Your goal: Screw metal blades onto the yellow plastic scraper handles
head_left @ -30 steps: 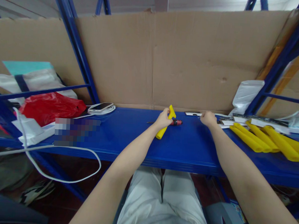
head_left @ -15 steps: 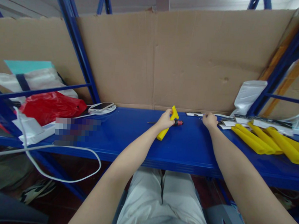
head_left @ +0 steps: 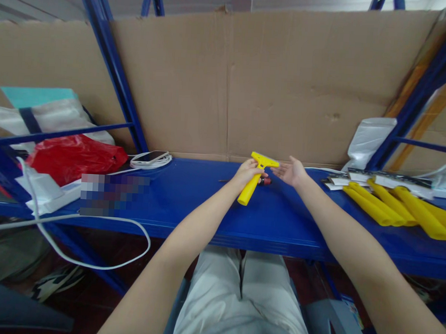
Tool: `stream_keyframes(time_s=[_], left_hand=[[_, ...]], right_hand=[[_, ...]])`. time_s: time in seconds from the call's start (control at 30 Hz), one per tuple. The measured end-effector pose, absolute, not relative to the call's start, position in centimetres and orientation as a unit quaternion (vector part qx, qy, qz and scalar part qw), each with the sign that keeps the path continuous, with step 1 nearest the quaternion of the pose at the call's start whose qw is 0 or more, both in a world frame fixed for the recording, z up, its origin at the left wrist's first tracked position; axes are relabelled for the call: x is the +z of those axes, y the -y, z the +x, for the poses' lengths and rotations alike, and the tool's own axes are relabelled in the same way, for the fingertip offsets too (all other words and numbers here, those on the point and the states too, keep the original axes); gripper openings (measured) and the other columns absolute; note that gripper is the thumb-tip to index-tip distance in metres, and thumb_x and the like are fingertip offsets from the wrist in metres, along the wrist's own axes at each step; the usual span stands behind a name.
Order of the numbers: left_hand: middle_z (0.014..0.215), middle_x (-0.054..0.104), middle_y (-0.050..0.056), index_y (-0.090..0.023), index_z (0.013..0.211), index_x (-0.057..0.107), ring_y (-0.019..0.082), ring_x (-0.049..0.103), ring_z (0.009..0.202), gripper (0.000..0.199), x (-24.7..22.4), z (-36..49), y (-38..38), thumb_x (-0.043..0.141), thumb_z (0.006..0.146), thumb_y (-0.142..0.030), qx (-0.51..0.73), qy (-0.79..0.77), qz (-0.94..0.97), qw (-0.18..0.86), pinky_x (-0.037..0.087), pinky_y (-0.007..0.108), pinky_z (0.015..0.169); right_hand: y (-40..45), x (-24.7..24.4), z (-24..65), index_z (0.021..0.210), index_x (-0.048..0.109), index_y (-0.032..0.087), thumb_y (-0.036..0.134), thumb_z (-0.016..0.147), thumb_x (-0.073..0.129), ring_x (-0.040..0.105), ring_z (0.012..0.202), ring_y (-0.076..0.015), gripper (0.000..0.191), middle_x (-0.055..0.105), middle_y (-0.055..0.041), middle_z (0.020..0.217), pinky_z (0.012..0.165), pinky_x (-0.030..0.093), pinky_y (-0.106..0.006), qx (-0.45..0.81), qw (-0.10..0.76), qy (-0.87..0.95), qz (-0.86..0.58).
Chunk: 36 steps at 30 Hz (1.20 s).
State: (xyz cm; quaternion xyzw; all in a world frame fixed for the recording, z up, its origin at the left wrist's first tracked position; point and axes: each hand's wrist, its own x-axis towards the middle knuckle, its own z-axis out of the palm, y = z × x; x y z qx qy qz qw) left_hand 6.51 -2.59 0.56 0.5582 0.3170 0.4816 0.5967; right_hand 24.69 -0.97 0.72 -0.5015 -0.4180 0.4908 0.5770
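Note:
My left hand (head_left: 248, 173) is closed around a yellow T-shaped scraper handle (head_left: 248, 191), its hollow grip slanting down towards me and its wide head pointing away. To the right of that head, my right hand (head_left: 290, 171) is held with the fingers stretched out and the palm partly turned up. Its fingertips come close to the head's right end; whether they touch it I cannot tell. Behind the left hand lies a screwdriver (head_left: 266, 181) with a red and black handle, its thin shaft poking out to the left on the blue bench (head_left: 191, 200).
Several yellow handles (head_left: 403, 209) with black-and-white strips (head_left: 390, 181) lie on the right. A white plastic bag (head_left: 372, 140) leans by the rack post. Leftwards are a phone (head_left: 152, 157) with coiled cable, a red bag (head_left: 77, 157) and a white cable loop (head_left: 144, 237) over the edge.
My right hand has come left from the back of the bench to the scraper handle's head, and its fingers have spread. The handle, still in my left hand, has turned so its head shows.

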Motion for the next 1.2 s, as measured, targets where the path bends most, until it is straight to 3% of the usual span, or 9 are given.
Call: stream_keyframes(time_s=[0.17,0.43,0.8,1.03,1.2], left_hand=[[0.093,0.072,0.006,-0.014,0.093,0.062,0.012,0.067,0.066,0.027,1.4,5.9,2.7,0.06,0.071,0.001,0.473,-0.284,0.52,0.652,0.048,0.021,0.054],[0.077,0.069,0.004,-0.013,0.088,0.063,0.01,0.061,0.056,0.023,1.5,5.8,2.8,0.059,0.072,0.003,0.444,-0.28,0.51,0.681,0.046,0.022,0.051],[0.068,0.064,0.001,-0.014,0.081,0.059,0.009,0.056,0.053,0.022,2.3,6.1,4.2,0.051,0.078,0.006,0.472,-0.319,0.464,0.678,0.041,0.02,0.049],[0.085,0.071,0.007,-0.015,0.083,0.059,0.016,0.068,0.072,0.023,1.6,5.9,2.6,0.055,0.073,0.004,0.49,-0.332,0.45,0.668,0.045,0.022,0.053],[0.091,0.073,0.009,-0.015,0.085,0.06,0.019,0.072,0.081,0.023,1.2,5.9,2.1,0.056,0.072,0.004,0.483,-0.335,0.453,0.67,0.049,0.023,0.056]], right_hand=[[2.9,1.7,21.6,0.111,0.061,0.012,0.053,0.098,0.009,0.066,0.098,-0.0283,0.067,0.067,-0.0215,0.098,0.08,0.058,-0.042,0.569,0.583,0.412,-0.407],[4.2,2.4,19.1,0.099,0.057,0.016,0.048,0.102,0.011,0.068,0.083,-0.0221,0.056,0.068,-0.0155,0.088,0.067,0.058,-0.03,0.619,0.594,0.359,-0.367],[4.8,2.9,18.7,0.1,0.056,0.014,0.044,0.104,0.017,0.067,0.084,-0.0173,0.05,0.067,-0.0144,0.09,0.072,0.057,-0.022,0.615,0.614,0.31,-0.386],[4.0,2.3,19.9,0.114,0.056,0.013,0.042,0.102,0.02,0.068,0.098,-0.0215,0.048,0.066,-0.0161,0.097,0.08,0.06,-0.031,0.602,0.609,0.334,-0.395],[3.0,1.4,20.4,0.106,0.058,0.016,0.043,0.101,0.022,0.067,0.101,-0.0218,0.045,0.067,-0.0171,0.101,0.083,0.059,-0.033,0.58,0.592,0.383,-0.407]])
